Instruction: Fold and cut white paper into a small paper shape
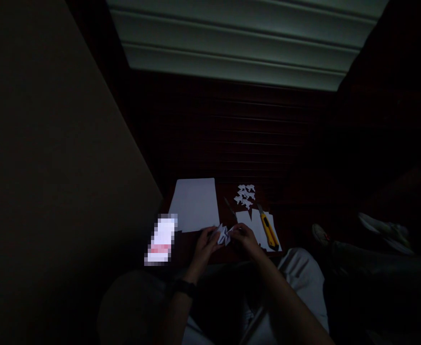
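Observation:
In dim light I hold a small folded white paper piece (pixel 223 234) over a low dark table (pixel 196 247). My left hand (pixel 206 245) pinches its left side, a dark watch on that wrist. My right hand (pixel 245 238) pinches its right side. Both sets of fingers are closed on the paper. A stack of white paper sheets (pixel 195 203) lies just beyond my left hand. A pile of several small folded paper pieces (pixel 245 195) lies at the table's far right.
A yellow utility knife (pixel 268 230) rests on smaller white sheets (pixel 255 223) right of my hands. A dark pen-like tool (pixel 229 208) lies mid-table. A lit phone screen (pixel 162 239) glows at left. Another person's shoes (pixel 382 230) show at right. A wall stands left.

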`<action>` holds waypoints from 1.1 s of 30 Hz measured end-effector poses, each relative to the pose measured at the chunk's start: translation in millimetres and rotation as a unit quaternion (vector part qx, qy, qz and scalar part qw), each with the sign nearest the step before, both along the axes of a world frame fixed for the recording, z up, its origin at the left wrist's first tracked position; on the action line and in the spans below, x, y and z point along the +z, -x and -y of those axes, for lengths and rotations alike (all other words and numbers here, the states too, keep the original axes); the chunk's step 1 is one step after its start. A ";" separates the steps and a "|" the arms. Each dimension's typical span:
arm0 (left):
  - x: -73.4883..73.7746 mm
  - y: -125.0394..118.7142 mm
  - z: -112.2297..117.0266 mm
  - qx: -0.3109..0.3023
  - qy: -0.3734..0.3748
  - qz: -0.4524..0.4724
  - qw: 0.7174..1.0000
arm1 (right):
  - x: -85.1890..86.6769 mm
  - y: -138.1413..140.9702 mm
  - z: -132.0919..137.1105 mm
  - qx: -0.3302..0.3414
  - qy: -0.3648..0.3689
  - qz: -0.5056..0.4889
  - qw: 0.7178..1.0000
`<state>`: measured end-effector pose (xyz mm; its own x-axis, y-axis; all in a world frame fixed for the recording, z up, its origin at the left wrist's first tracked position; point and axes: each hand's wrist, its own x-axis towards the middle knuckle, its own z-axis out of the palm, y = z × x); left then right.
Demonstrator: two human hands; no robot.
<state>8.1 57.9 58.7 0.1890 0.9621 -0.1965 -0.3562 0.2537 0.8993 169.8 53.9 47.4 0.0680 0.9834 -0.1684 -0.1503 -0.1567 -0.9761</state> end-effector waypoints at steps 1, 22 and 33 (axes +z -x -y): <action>0.5 0.9 0.0 -0.013 -0.002 -0.014 1.000 | -0.4 0.9 0.1 0.000 -0.015 0.018 1.000; -12.1 -2.1 -8.2 -0.030 -0.005 -0.128 0.991 | 3.0 -0.1 9.3 -0.007 -0.147 0.148 0.978; 1.4 -4.9 -4.7 -0.057 -0.001 -0.052 0.997 | -3.0 0.8 4.4 -0.041 -0.072 0.068 0.994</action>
